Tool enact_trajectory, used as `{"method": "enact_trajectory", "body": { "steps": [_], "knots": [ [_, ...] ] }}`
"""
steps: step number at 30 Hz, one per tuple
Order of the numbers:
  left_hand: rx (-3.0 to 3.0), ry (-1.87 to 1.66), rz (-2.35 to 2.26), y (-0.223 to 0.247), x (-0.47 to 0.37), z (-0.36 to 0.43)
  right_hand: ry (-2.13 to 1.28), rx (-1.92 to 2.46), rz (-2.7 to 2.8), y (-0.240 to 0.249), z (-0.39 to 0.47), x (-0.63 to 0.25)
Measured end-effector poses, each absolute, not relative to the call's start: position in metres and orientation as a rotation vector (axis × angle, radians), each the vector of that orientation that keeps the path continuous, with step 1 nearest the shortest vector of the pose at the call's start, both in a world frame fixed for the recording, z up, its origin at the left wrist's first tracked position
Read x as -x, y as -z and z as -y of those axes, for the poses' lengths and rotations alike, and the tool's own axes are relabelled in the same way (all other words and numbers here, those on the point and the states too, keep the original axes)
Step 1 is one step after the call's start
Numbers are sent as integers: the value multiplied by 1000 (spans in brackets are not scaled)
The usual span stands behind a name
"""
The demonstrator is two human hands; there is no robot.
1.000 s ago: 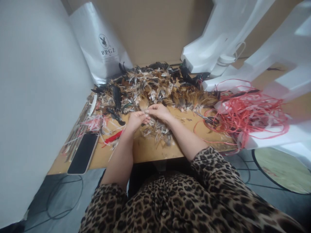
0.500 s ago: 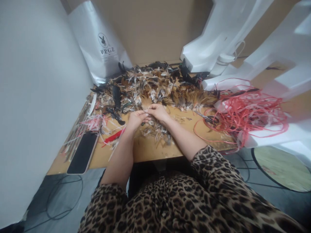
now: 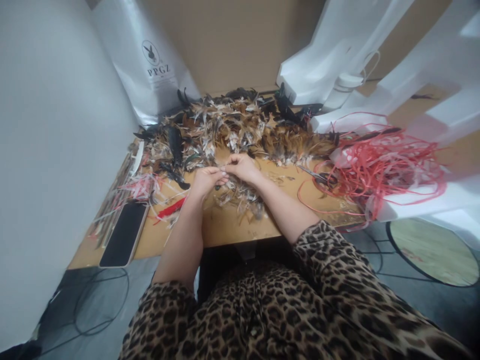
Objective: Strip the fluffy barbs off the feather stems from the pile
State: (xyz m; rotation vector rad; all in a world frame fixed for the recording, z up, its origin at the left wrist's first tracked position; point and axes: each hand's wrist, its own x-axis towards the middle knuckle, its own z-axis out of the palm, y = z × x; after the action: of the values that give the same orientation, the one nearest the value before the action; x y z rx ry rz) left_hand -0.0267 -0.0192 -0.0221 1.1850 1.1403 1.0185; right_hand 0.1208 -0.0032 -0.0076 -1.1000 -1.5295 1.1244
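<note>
My left hand (image 3: 209, 179) and my right hand (image 3: 240, 169) meet over the wooden table (image 3: 225, 232), fingertips pinched together. Brown feathers seem to stick up at the fingertips, but what each hand holds is too small to make out. Behind them lies a wide heap of brown, white and black feathers (image 3: 240, 125). Loose grey-brown fluff (image 3: 245, 200) lies beneath and in front of my right hand. Left of my left hand is a red strip (image 3: 171, 207).
A phone (image 3: 123, 235) lies at the table's left edge, near pink-white strands (image 3: 140, 186). Scissors (image 3: 322, 178) lie beside a tangle of red string (image 3: 390, 165) on the right. A white bag (image 3: 157, 75) and a lidded bottle (image 3: 341, 92) stand behind. A round stool (image 3: 431, 250) is at right.
The view has shifted slightly. My fingertips remain together, with the right hand's fingers a little more raised and bent.
</note>
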Motion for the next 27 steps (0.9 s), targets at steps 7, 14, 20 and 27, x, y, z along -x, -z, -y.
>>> {"method": "enact_trajectory", "body": {
  "steps": [7,14,20,27],
  "knots": [
    [-1108,-1125,-1125,17,29,19,-1267,1095,1457,8,2,-125],
    [-860,-1348,-1039,11,34,16,-927,1347,2042,-3,0,-145],
    [-805,-1385,-990,10,35,15,-677,1526,2345,-11,18,-129],
    [-802,-1367,-994,10,35,16,-676,1632,2290,-9,20,-122]
  ]
}}
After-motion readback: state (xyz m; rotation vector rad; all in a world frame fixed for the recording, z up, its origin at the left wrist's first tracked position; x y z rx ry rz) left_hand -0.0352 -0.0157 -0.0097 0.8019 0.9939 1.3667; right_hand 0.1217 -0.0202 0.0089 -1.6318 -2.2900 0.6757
